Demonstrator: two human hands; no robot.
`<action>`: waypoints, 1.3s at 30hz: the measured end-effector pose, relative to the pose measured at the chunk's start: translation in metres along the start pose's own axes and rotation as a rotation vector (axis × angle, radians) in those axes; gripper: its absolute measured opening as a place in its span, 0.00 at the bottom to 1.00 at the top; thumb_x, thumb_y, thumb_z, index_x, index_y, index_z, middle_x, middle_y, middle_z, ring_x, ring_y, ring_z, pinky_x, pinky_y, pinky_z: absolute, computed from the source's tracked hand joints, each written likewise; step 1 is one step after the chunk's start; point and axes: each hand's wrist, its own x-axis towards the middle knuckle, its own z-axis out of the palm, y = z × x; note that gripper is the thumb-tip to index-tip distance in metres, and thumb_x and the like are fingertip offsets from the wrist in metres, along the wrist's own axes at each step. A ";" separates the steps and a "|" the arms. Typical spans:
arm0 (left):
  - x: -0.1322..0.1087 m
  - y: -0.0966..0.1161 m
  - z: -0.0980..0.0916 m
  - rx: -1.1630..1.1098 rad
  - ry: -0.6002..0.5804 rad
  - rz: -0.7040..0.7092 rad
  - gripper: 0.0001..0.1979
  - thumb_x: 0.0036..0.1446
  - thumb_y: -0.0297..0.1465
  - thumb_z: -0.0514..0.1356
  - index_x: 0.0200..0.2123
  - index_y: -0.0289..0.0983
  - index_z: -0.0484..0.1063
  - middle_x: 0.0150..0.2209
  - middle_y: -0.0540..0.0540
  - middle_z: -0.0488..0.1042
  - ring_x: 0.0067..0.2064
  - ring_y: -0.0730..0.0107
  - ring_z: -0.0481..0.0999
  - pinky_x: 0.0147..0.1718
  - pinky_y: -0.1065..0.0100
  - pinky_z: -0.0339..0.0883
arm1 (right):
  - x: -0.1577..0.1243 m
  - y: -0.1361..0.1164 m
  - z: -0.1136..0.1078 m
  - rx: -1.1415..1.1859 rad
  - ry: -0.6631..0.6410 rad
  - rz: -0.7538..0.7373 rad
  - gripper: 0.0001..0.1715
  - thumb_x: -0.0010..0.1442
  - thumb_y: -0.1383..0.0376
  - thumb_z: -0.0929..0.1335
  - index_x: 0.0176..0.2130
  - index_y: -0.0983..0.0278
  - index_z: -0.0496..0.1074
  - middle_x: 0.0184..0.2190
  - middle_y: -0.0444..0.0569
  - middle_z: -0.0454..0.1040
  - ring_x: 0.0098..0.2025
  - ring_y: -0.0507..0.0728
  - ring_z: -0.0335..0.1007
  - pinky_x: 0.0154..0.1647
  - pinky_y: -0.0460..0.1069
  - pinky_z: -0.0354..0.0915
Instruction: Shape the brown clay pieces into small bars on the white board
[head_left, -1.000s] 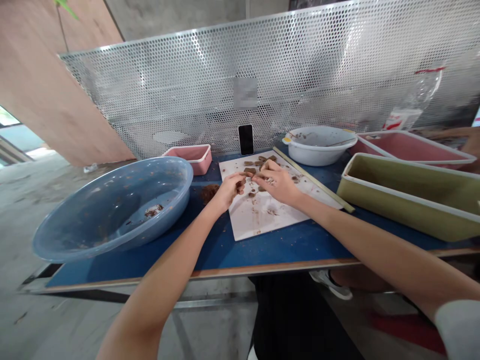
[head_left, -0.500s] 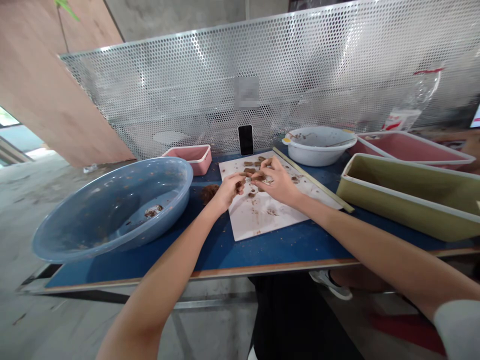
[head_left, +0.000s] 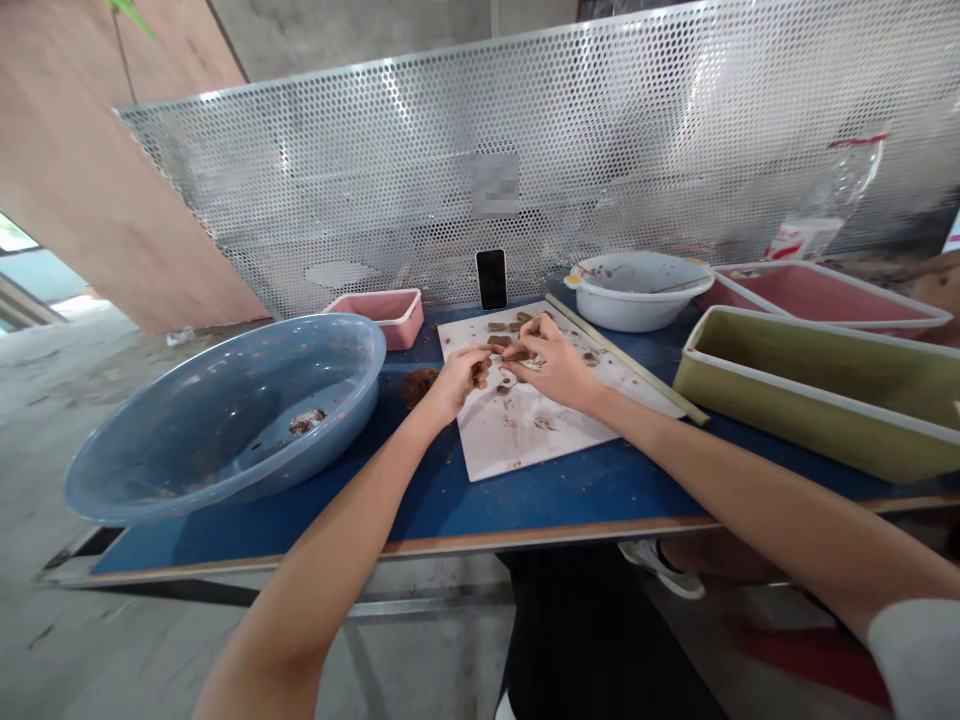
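Observation:
Over the white board, my two hands meet at a small piece of brown clay. My right hand pinches it between thumb and fingers. My left hand is curled, its fingertips closed at the left end of the same piece; the exact contact is partly hidden. Brown smears coat the fingers of both hands. Several shaped clay pieces lie on the board beyond my hands, with crumbs and stains around them. A brown clay lump rests left of the board, beside my left wrist.
A large blue basin stands at left, a small pink tub behind it. A phone leans upright against the perforated metal screen. Rightward are a flat strip, a white basin, a pink tray and an olive planter.
The fingers of my right hand have shifted slightly around the clay piece. Otherwise both hands and the things on the table stay in place.

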 end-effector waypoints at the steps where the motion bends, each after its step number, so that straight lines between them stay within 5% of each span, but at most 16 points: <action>1: 0.000 0.000 0.000 -0.001 -0.001 -0.001 0.09 0.51 0.33 0.68 0.36 0.35 0.83 0.25 0.52 0.63 0.26 0.75 0.60 0.26 0.72 0.57 | 0.000 0.000 0.000 0.001 -0.004 0.000 0.16 0.71 0.48 0.75 0.43 0.57 0.84 0.48 0.53 0.70 0.49 0.62 0.74 0.60 0.62 0.77; 11: 0.000 -0.001 0.000 -0.004 0.001 -0.003 0.10 0.52 0.32 0.68 0.37 0.34 0.82 0.25 0.53 0.61 0.26 0.75 0.58 0.26 0.72 0.57 | 0.001 -0.002 0.000 -0.004 -0.011 0.024 0.17 0.72 0.50 0.73 0.38 0.58 0.81 0.47 0.53 0.68 0.50 0.63 0.72 0.63 0.65 0.76; 31: 0.001 -0.002 -0.001 0.001 -0.001 -0.013 0.10 0.50 0.31 0.66 0.37 0.34 0.82 0.25 0.54 0.60 0.25 0.75 0.57 0.26 0.72 0.56 | 0.000 -0.002 0.000 0.006 -0.042 0.016 0.14 0.73 0.51 0.73 0.43 0.58 0.83 0.48 0.52 0.68 0.50 0.61 0.73 0.63 0.61 0.75; 39: 0.001 -0.002 -0.001 -0.008 -0.043 0.016 0.12 0.50 0.36 0.73 0.35 0.35 0.82 0.25 0.54 0.62 0.26 0.76 0.59 0.27 0.72 0.57 | 0.000 -0.001 0.001 0.000 -0.016 0.008 0.13 0.73 0.52 0.74 0.44 0.58 0.83 0.48 0.52 0.68 0.49 0.61 0.73 0.62 0.61 0.77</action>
